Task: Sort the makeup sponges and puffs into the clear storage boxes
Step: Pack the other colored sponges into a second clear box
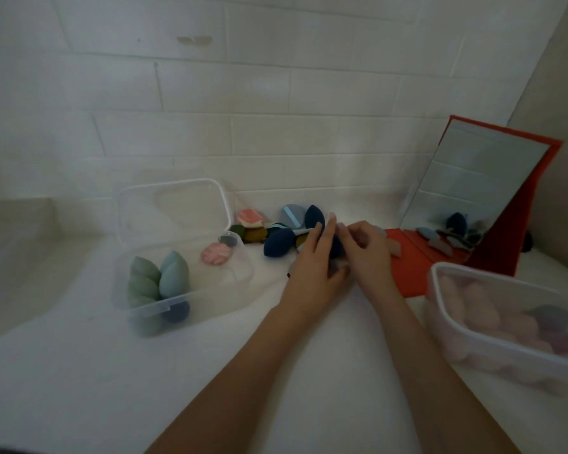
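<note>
A glossy clear plastic box (pixel 177 257) is sitting left, holding smooth teardrop sponges (pixel 164 278); another box (pixel 505 322) is holding soft pink puffs. Both hands are reaching into the loose pile: left hand (pixel 315 260) lying spread over navy sponges (pixel 279 242), right hand (pixel 364 247) curling, its grasp unclear.

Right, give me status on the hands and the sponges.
Both hands on the loose pile: left hand flat over dark blue sponges, right hand curled at them. Left box part filled. Nothing blocking.
</note>
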Demonstrator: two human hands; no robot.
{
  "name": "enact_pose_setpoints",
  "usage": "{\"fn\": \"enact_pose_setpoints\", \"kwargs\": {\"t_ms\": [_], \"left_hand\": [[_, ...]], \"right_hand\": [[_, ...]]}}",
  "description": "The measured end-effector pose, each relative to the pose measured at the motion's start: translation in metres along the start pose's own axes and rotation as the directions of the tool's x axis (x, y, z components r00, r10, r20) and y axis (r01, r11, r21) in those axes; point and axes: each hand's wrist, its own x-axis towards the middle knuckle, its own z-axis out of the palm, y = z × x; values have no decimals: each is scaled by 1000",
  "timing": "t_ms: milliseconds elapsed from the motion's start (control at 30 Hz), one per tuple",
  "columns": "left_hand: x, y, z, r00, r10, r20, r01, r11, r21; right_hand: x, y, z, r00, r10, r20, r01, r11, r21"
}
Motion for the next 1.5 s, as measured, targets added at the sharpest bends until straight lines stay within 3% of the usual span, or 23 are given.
{"fn": "enact_pose_setpoints", "kwargs": {"t_ms": [167,267,367,467,600,700,767,867,967,1033,1133,1200,1267,1333,1500], "left_hand": [[3,-6,-4,978,-129,-165,115,989,-93],[3,-6,-3,951,-204,-232,164,970,-181],[7,-7,-1,952,-207,-224,167,968,-187],[9,-7,3,956,-206,-210,173,971,-168],[8,-6,2,938,-266,-222,206,944,-259],[9,-9,3,912,-313,-265,211,912,-351],[8,-8,2,886,-342,-314,205,895,-397],[6,-1,-5,836,-389,-387,172,856,-487],[4,5,-7,832,-345,-434,117,874,-471],[2,9,-7,846,-304,-438,107,902,-419],[0,8,-10,836,-269,-479,98,931,-352],[-1,6,-13,820,-238,-521,78,947,-311],[-1,6,-14,819,-205,-536,71,963,-259],[-2,7,-13,814,-204,-544,83,968,-238],[-2,8,-21,779,-272,-565,171,959,-226]], "right_hand": [[8,5,6,997,49,63,-54,995,86],[25,5,18,997,-73,-15,70,991,-118],[49,10,36,986,-160,55,169,910,-378],[66,23,53,979,-20,201,118,864,-489],[78,34,58,952,156,263,25,817,-576],[76,33,55,981,21,192,81,859,-505],[67,27,51,997,-69,42,79,941,-329],[56,12,46,990,-74,-123,70,997,-41],[48,-9,45,997,16,80,-30,984,174],[43,-18,48,963,-1,268,-42,987,154],[41,-23,52,898,-18,440,-6,998,54],[40,-26,53,815,46,577,-85,996,40],[38,-28,54,676,156,720,-205,979,-20],[39,-26,57,616,264,742,-289,952,-99],[39,-24,60,676,311,668,-252,949,-187]]}}
